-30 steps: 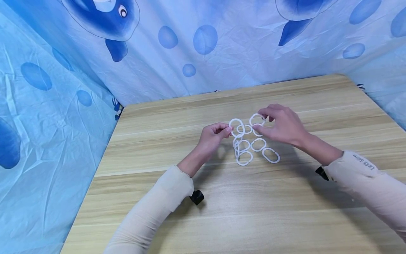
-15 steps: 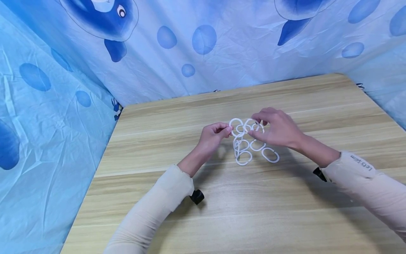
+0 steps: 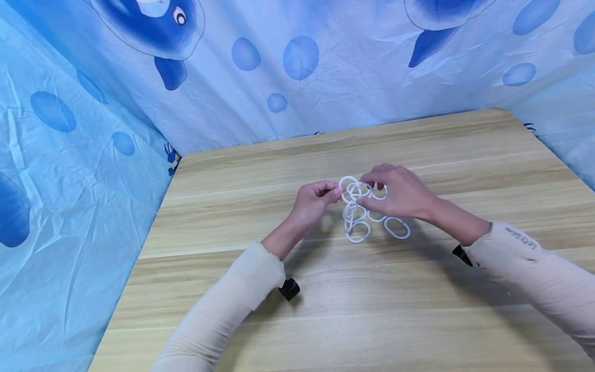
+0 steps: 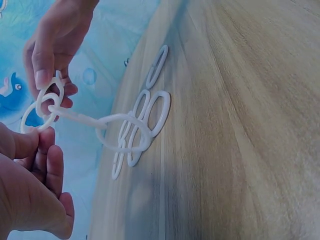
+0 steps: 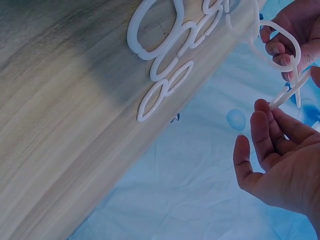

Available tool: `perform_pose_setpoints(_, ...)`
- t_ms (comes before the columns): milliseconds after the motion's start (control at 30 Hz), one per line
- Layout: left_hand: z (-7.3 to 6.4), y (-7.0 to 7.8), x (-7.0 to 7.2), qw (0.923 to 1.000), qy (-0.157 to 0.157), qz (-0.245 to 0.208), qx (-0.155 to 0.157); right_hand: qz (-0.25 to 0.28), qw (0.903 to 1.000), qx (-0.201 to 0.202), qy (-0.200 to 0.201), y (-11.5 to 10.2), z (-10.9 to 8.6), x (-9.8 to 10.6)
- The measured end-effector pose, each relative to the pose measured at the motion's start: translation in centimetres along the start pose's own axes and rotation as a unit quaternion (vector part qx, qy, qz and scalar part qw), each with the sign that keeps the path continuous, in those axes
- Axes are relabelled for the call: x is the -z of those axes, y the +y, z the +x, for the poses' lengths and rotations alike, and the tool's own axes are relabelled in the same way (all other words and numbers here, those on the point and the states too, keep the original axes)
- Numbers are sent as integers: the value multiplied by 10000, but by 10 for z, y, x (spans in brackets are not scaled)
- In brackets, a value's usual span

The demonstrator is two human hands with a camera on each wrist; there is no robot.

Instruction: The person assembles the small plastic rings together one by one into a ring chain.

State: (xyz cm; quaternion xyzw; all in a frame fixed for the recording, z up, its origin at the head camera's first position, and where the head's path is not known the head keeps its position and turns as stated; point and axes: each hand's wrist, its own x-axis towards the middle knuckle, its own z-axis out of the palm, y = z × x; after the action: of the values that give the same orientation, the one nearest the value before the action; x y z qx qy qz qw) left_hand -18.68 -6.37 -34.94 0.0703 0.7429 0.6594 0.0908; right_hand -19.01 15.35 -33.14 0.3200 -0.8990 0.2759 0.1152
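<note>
My left hand [image 3: 313, 200] pinches a white plastic ring [image 3: 347, 177], raised above the table. A link [image 4: 77, 118] hangs from it down to other white rings, forming a chain. From the right, my right hand [image 3: 397, 191] pinches another white ring [image 5: 280, 101] between thumb and fingertips. In the left wrist view, the right hand's ring [image 4: 61, 86] crosses the raised ring, close to the left fingertips. Several oval rings with small gaps lie on the wood below, including one apart at the right [image 3: 409, 230]. My right hand partly hides some of them in the head view.
The wood-grain table [image 3: 348, 310] ends at a far edge against a blue curtain [image 3: 200, 108] printed with sea animals and bubbles. Small black devices sit at both cuffs, such as the left wrist camera [image 3: 290, 289].
My right hand has moved left and slightly toward me with its ring, bringing it over the ring in my left hand. The left hand stays nearly still.
</note>
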Motion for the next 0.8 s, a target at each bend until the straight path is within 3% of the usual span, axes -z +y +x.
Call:
perform_pose_setpoints(400,-2,-2,0,9984,-359,440,-43,-148,9986,196,472,2,1,-2)
perform_pose_setpoints(800,-2,-1,4,9995,-173,258,-90,-191,9975,286,618,2,2,-4)
